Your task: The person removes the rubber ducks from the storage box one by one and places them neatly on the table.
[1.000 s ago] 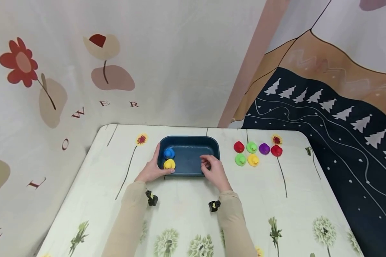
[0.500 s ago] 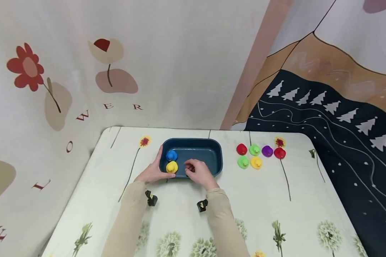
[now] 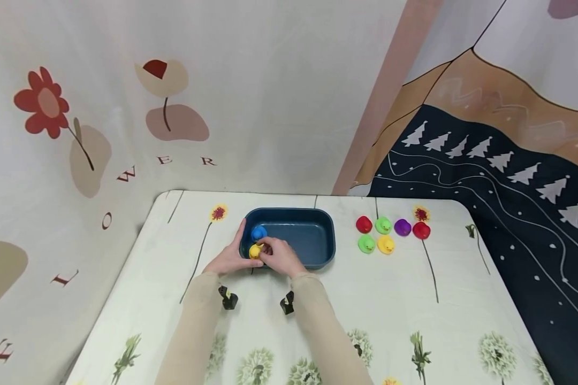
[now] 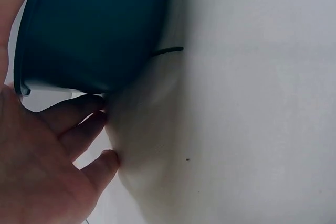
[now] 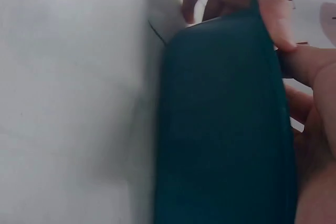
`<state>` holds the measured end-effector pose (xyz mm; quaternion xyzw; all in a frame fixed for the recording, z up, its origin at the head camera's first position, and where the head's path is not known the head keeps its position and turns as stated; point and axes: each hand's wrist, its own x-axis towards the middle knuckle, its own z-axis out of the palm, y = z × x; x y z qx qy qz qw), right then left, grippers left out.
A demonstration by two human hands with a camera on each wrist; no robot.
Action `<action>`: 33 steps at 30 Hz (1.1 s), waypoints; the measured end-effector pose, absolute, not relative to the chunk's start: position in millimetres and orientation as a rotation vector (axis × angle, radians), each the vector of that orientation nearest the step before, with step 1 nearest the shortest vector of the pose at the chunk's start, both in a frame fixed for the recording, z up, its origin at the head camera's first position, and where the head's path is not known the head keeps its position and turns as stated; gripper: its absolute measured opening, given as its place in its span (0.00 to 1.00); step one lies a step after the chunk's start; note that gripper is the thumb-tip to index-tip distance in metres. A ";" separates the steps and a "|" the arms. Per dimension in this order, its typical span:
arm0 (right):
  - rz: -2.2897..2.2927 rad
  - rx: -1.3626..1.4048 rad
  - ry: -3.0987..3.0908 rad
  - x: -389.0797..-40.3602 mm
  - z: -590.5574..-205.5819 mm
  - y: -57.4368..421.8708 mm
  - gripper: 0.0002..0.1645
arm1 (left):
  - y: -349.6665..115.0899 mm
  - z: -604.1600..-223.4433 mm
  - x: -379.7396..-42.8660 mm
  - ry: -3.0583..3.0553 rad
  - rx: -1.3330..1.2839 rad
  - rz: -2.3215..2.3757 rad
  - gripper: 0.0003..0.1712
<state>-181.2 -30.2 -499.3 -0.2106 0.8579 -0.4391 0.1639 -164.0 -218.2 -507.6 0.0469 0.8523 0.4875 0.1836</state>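
Observation:
A dark blue-green rectangular tray [image 3: 310, 239] stands on the table. My left hand [image 3: 229, 260] holds its left end, thumb along the front rim and fingers against the side wall. Inside, at the left, a yellow rubber duck [image 3: 254, 251] sits in front of a blue rubber duck [image 3: 258, 232]. My right hand [image 3: 282, 258] reaches over the front rim, its thumb and fingertips pinching the yellow duck and partly covering it. Both wrist views show the outer wall of the tray [image 4: 94, 30] [image 5: 220, 114], which hides the ducks there.
Right of the tray is a group of rubber ducks: two red ones [image 3: 364, 224] [image 3: 421, 230], two green ones [image 3: 383, 225] [image 3: 366, 244], a purple one [image 3: 402, 227] and a yellow one [image 3: 386, 244]. A flower-printed cloth [image 3: 385, 299] covers the table. Printed curtains [image 3: 270, 107] hang behind.
My right hand has moved left across the tray, from its right end to the yellow duck, and now pinches it. The left hand keeps its hold on the tray. The head view has shifted slightly.

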 end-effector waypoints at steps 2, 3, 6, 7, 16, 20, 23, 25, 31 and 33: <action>-1.239 -0.604 2.432 -184.1 -501.0 -33.0 0.17 | -218.5 -507.4 -163.2 2.397 0.131 1.394 0.73; -1.228 -0.614 2.424 -185.3 -501.6 -33.9 0.17 | -218.6 -507.4 -162.6 2.396 0.132 1.401 0.73; -1.184 -0.666 2.394 -188.4 -503.0 -34.9 0.18 | -218.9 -507.9 -160.4 2.390 0.125 1.415 0.73; -1.166 -0.684 2.384 -189.2 -503.4 -34.7 0.19 | -218.9 -508.5 -159.9 2.389 0.129 1.419 0.73; -1.118 -0.723 2.375 -192.7 -506.8 -30.5 0.16 | -215.8 -510.0 -160.0 2.409 0.133 1.398 0.72; -1.164 -0.693 2.357 -193.3 -506.8 -29.8 0.14 | -214.7 -509.9 -160.7 2.411 0.133 1.399 0.72; -1.216 -0.656 2.333 -192.9 -506.8 -28.7 0.15 | -214.6 -510.1 -161.2 2.413 0.130 1.395 0.72; -1.243 -0.644 2.336 -192.3 -506.4 -27.7 0.15 | -214.5 -510.4 -161.5 2.417 0.128 1.392 0.72; -1.345 -0.632 2.360 -189.3 -503.1 -22.8 0.16 | -214.2 -510.0 -162.1 2.430 0.118 1.384 0.72; -1.385 -0.612 2.351 -188.3 -502.3 -20.3 0.17 | -214.1 -510.0 -161.9 2.433 0.112 1.375 0.72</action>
